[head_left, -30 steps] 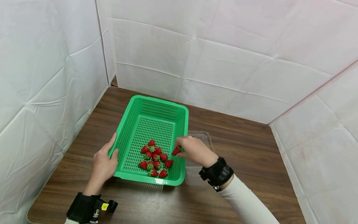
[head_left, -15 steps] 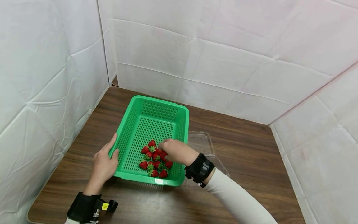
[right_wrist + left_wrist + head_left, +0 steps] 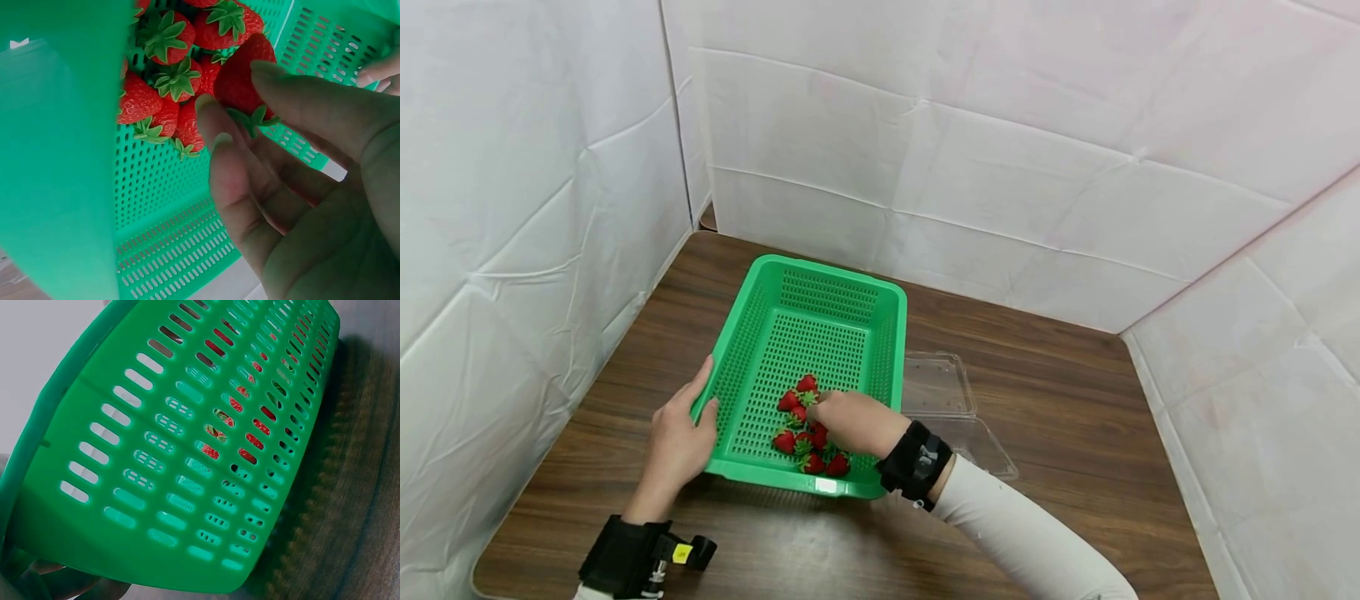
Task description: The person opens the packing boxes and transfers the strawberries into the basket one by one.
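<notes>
Green basket (image 3: pixel 820 333) sits on a wood table (image 3: pixel 1060 417), walled in by white sheets (image 3: pixel 1000 150). Left hand (image 3: pixel 679 437) grips the basket's left rim near the front corner, thumb hooked over the edge, fingers along the outside wall; the left wrist view shows only the slotted wall (image 3: pixel 187 462) up close, red fruit visible through the holes. Black wrist strap (image 3: pixel 625 557) on that arm.

Right hand (image 3: pixel 848 421) is down inside the basket over the strawberries (image 3: pixel 797 417), which are clustered at the near end, mostly touching one another. In the right wrist view, thumb and fingers (image 3: pixel 231 181) pinch one strawberry (image 3: pixel 245 78) near its green cap; it sits against the rest of the pile (image 3: pixel 162 94), and it's hard to say whether it is lifted clear of the basket floor or resting on it. Black band (image 3: pixel 917 462) and a white sleeve (image 3: pixel 1022 542) on the right arm.

Clear clamshell box (image 3: pixel 951 408) lies open on the table just right of the basket, touching or nearly touching its wall, empty.
</notes>
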Available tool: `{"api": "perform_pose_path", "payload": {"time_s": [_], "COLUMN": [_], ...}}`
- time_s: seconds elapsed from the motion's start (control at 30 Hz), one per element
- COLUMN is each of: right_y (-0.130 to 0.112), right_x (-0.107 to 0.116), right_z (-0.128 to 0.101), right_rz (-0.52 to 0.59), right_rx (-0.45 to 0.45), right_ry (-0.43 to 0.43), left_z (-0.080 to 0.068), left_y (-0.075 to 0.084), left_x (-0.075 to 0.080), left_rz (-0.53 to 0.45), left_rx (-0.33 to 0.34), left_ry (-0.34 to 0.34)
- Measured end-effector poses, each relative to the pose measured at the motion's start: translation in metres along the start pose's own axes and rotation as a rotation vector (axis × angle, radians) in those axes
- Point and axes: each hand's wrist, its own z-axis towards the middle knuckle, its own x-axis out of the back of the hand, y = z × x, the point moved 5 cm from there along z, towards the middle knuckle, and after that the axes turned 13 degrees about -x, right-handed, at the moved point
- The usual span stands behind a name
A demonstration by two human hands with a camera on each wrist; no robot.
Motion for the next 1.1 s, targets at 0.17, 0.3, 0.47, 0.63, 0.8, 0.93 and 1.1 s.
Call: {"api": "perform_pose_path", "payload": {"time_s": [0.17, 0.3, 0.47, 0.63, 0.8, 0.93, 1.1], "right_y": [0.000, 0.000, 0.000, 0.002, 0.009, 0.015, 0.022], "right_x": [-0.001, 0.000, 0.002, 0.011, 0.024, 0.032, 0.033], "right_z": [0.000, -0.001, -0.006, -0.015, -0.029, -0.044, -0.065], "right_rz": [0.014, 0.008, 0.002, 0.014, 0.067, 0.103, 0.156], "right_rx": [-0.008, -0.014, -0.020, -0.007, -0.003, -0.040, -0.093], "right_ry": [-0.008, -0.005, 0.004, 0.064, 0.137, 0.198, 0.241], "left_z": [0.000, 0.000, 0.000, 0.000, 0.000, 0.000, -0.001], "left_y": [0.001, 0.001, 0.000, -0.001, -0.002, -0.002, -0.004], "left_x": [0.000, 0.000, -0.001, -0.002, -0.003, -0.001, -0.001], "left_rz": [-0.001, -0.012, -0.009, -0.005, -0.006, -0.003, 0.009], "left_rx": [0.006, 0.016, 0.019, 0.015, 0.015, 0.018, 0.020], "left_ry": [-0.006, -0.017, -0.022, -0.019, -0.019, -0.022, -0.020]}}
